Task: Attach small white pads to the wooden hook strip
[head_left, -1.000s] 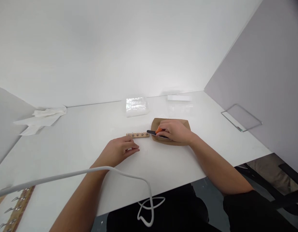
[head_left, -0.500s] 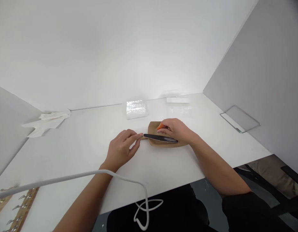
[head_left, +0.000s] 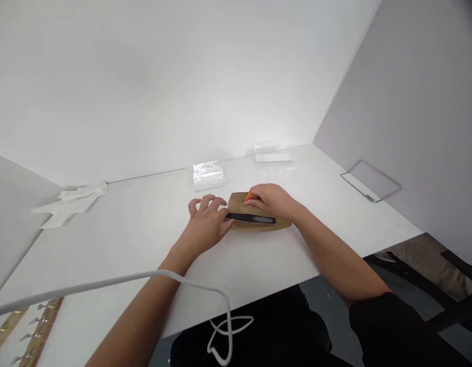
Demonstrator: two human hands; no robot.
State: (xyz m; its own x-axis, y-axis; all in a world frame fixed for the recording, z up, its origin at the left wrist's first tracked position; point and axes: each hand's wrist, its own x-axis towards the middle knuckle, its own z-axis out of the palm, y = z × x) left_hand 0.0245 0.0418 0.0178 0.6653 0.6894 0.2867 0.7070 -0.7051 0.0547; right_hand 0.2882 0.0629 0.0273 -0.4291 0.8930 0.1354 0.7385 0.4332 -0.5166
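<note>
Left hand (head_left: 207,224) fingers spread loose, right hand (head_left: 272,201) grasping orange tool (head_left: 250,195) over brown board (head_left: 259,224)

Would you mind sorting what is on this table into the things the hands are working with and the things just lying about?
In hand:
- left hand, on the strip's left end
- right hand, holding an orange piece
- black strip
- brown board beneath it

Lying about:
- clear wrapped packet
- white cloth
- glass pane
- hook rails
- white cable

Brown pad (head_left: 259,224) mid-table, plastic packet (head_left: 208,175) behind it, crumpled tissue (head_left: 70,204) far left, glass plate (head_left: 371,181) right.
</note>
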